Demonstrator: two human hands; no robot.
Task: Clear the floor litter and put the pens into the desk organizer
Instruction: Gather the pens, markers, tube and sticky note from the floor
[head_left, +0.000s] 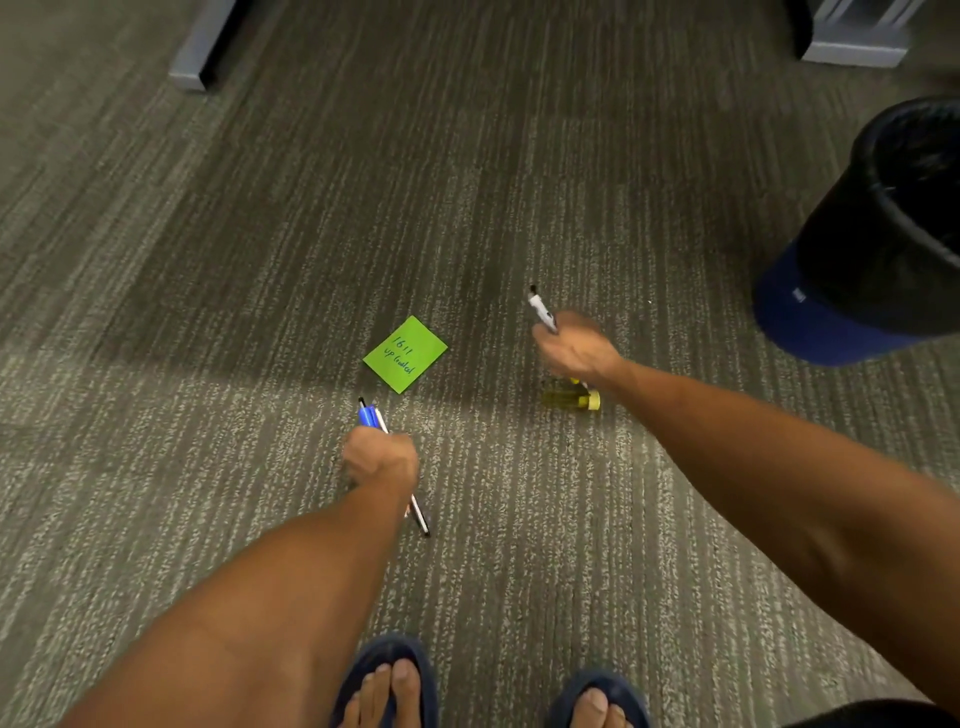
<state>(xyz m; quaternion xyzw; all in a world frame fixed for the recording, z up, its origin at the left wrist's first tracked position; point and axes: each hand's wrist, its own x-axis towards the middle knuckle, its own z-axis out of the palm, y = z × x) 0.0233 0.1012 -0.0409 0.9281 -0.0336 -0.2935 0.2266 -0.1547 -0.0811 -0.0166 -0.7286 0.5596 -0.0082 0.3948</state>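
Across the whole frame, grey striped carpet (260, 260); furniture bases sit at the upper left and upper right corners. Desk organizer not in view.

At the right edge, a black-lined waste bin (883, 234) with a blue base stands upright, well apart from the litter.

Lower frame: two bare forearms reach forward and down, with sandalled feet at the bottom edge.

Right hand (574, 348), right of centre: fingers curled closed around a white marker (540, 312), its black tip pointing to the upper left. A yellow highlighter (571, 399) lies just under and beside this hand; whether the fingers touch it, I cannot tell.

Left hand (382, 457), centre: fist clamped on a bundle of pens (371, 418), one with a blue cap showing above the fist, a slim silver barrel sticking out below toward lower right.

Centre of frame, between the two hands: a green sticky note (405, 354) with handwriting, flat on the carpet, touched by neither hand.

Judgement: pen gathering is well along; both hands are loaded. The highlighter looks like the pick in hand. Next, the note wants a pinch at its edge with spare fingertips and a drop in the bin, then the pens go to the organizer.
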